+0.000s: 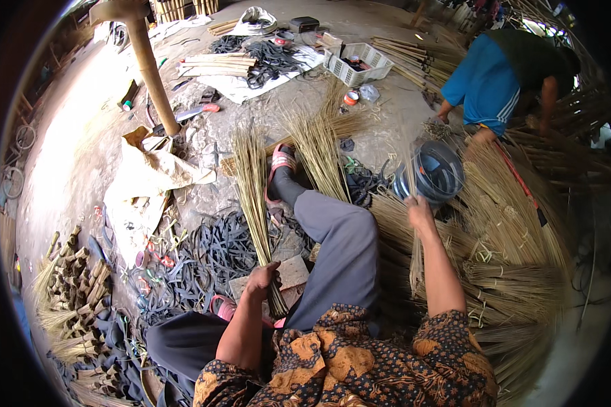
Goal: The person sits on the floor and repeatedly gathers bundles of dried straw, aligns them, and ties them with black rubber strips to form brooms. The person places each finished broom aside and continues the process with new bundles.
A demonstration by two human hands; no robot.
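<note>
Littered grey floor (81,183) around straw bundles (254,183)

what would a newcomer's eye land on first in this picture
Probably the long bundle of thin sticks held in the left hand, near the middle of the picture. Next, the person in bright blue shorts bending at the upper right, then the tangle of dark strips left of the bundle.

Left grip (262,278) holds a straw bundle (252,190); right grip (420,211), apparently, thin strands (411,175).
</note>
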